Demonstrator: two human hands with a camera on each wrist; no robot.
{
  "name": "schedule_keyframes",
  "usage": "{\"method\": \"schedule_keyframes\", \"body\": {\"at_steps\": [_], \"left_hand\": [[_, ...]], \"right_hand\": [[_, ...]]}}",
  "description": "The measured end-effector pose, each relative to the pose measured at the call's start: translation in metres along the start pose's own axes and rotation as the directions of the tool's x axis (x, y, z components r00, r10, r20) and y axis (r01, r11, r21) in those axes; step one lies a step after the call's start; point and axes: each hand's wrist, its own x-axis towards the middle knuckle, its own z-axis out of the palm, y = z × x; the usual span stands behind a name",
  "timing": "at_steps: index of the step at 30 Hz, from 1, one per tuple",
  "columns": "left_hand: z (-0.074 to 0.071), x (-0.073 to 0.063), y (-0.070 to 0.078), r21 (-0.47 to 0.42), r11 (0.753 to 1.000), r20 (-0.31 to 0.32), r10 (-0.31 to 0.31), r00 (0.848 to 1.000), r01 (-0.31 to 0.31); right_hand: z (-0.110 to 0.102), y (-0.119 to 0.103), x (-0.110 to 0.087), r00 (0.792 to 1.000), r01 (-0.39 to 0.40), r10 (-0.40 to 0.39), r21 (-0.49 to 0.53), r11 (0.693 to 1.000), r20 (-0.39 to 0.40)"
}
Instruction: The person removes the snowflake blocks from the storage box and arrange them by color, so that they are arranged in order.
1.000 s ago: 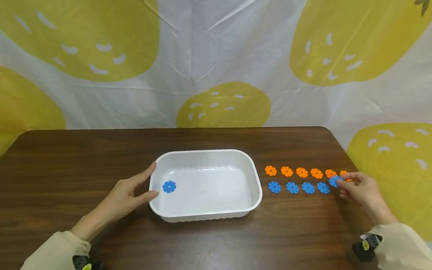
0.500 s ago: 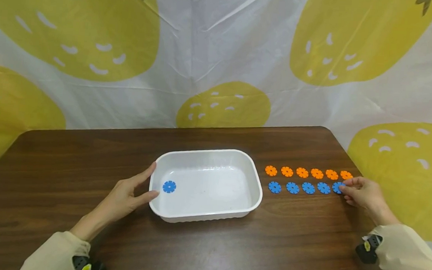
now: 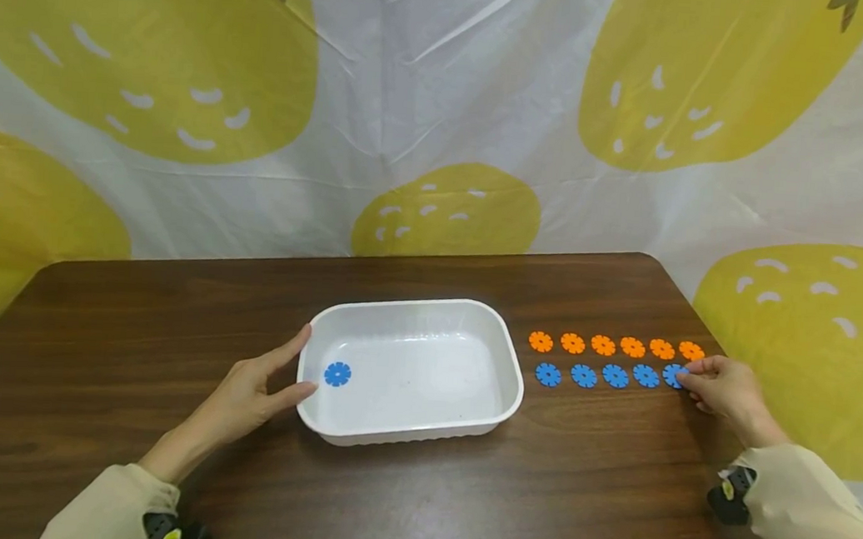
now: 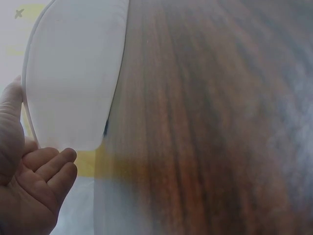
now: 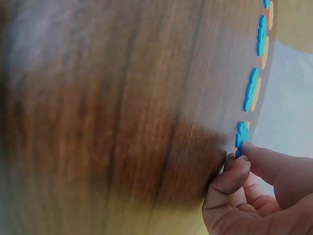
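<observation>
My right hand [image 3: 731, 395] pinches a blue notched plastic disc [image 3: 671, 375] between thumb and fingertips, low at the right end of a row of blue discs [image 3: 615, 376]. In the right wrist view the same blue disc [image 5: 242, 132] stands out past the fingertips, close over the tabletop. My left hand [image 3: 253, 395] holds the left end of a white rectangular basin [image 3: 420, 427], thumb and fingers spread along its rim. Inside the basin, near that hand, lies one blue disc [image 3: 337, 374]. The left wrist view shows the curled fingers [image 4: 56, 166] against the basin's end.
Behind the blue row runs a matching row of orange discs [image 3: 602, 345]. Both rows lie right of the basin on the dark brown wooden table [image 3: 415, 510]. A white curtain with yellow fruit prints [image 3: 446, 212] hangs behind the table's back edge.
My right hand has moved slightly down and right, bringing the blue disc from over the orange row to the end of the blue row. The left hand and basin stay put.
</observation>
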Motion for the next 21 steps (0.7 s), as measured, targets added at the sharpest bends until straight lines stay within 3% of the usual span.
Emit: {"method": "schedule_keyframes", "body": {"at_steps": [21], "left_hand": [[0.0004,-0.0004,-0.0007,-0.008,1.0,-0.003,-0.002,1.0,0.002]], "right_hand": [[-0.0058,0.0007,0.003,0.999,-0.029,0.033,-0.107,0.994,0.04]]}}
